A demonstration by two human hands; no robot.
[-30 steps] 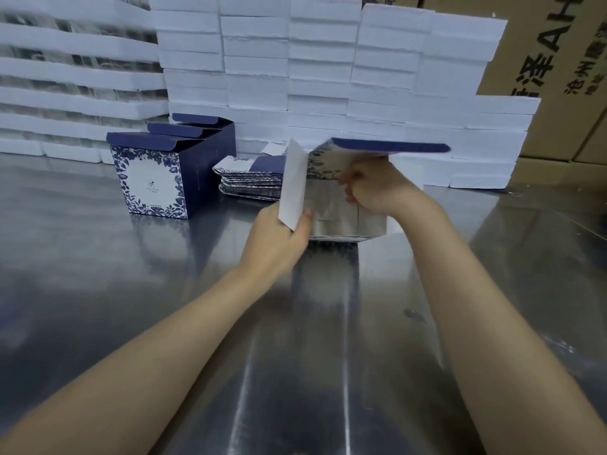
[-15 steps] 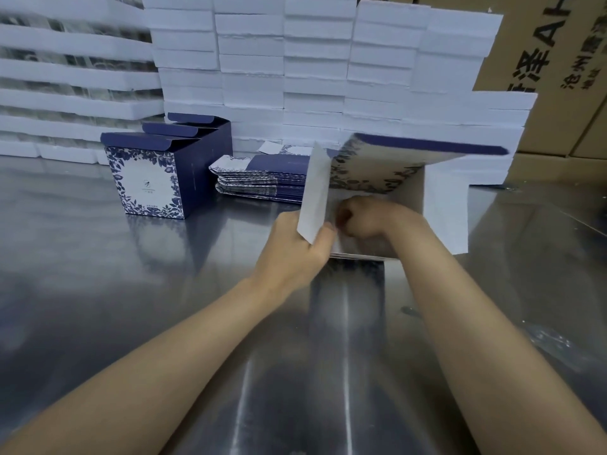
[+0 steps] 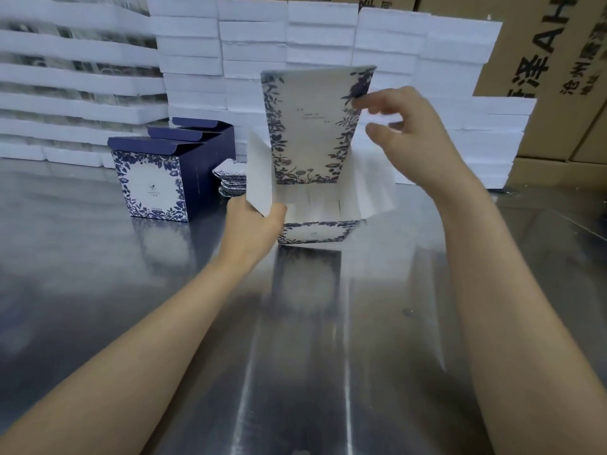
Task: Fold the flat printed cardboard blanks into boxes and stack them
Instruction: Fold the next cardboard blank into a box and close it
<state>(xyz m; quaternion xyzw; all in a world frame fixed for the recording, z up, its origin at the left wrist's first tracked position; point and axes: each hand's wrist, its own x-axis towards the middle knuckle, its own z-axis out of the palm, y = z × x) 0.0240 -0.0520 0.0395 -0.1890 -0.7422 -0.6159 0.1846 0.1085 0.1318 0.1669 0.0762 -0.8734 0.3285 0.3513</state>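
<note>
Two hands work one half-folded box (image 3: 315, 231) on the steel table (image 3: 131, 307). The box sits open-topped just right of the left hand (image 3: 254, 224), which pinches its white side flap (image 3: 259, 172). Its printed lid panel (image 3: 312, 126) stands upright left of the right hand (image 3: 404, 126), whose loose fingers hold nothing. Finished boxes (image 3: 151, 182) and flat blanks (image 3: 231, 178) lie beyond the left hand.

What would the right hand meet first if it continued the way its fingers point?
Most likely the box's upright printed flap, its right edge just ahead of the right hand; depth is unclear.
</note>
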